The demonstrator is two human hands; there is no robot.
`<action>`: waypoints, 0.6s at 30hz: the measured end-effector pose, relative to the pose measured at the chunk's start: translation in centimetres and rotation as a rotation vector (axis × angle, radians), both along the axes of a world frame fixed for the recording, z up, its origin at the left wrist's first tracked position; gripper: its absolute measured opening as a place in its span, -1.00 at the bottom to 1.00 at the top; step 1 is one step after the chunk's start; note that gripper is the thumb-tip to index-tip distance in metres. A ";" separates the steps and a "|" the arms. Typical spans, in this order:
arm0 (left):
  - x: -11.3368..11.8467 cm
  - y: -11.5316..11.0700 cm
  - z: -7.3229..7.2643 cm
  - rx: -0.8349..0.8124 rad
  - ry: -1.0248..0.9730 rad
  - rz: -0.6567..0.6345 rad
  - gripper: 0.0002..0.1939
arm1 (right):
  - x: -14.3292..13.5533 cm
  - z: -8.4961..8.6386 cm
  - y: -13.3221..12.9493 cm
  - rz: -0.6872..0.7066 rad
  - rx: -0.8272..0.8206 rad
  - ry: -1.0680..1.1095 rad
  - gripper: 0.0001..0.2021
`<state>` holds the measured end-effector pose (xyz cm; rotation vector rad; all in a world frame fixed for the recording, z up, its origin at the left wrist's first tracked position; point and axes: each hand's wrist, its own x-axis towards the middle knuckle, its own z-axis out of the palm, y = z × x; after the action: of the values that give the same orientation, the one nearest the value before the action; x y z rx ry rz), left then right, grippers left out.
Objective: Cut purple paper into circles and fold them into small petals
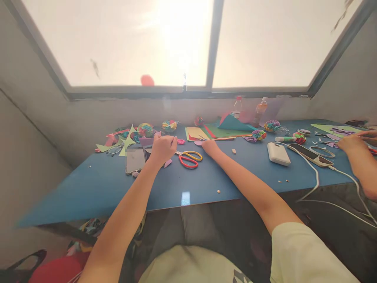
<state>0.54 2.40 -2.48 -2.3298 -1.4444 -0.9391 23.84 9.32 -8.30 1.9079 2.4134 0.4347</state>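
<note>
My left hand [163,149] is closed in a fist above the table, its fingers curled; anything inside is hidden. Beside it lie scissors [191,166] with one red and one yellow handle loop, their blades pointing toward that hand. My right hand [209,147] is closed at the edge of a small purple paper piece [198,143], its fingertips mostly hidden. Just beyond are a yellow paper sheet [196,132] and green paper [228,131]. Left of my left hand, a phone [134,160] lies flat, with purple paper scraps around.
Colourful paper flowers [169,125] line the back of the blue table [100,184], near two bottles [260,110]. At right are a white power bank [278,153], a cabled phone [310,155] and a glue stick [285,139]. Another person's hands [355,147] work at the far right.
</note>
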 end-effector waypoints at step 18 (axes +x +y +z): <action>0.1 -0.6 0.5 -0.030 -0.018 0.006 -0.57 | 3.7 -0.2 -0.2 0.019 0.101 0.084 -0.60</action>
<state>0.66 1.81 -1.95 -2.3433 -1.4813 -0.9451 27.56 9.12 -8.50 1.9831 2.5097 0.4968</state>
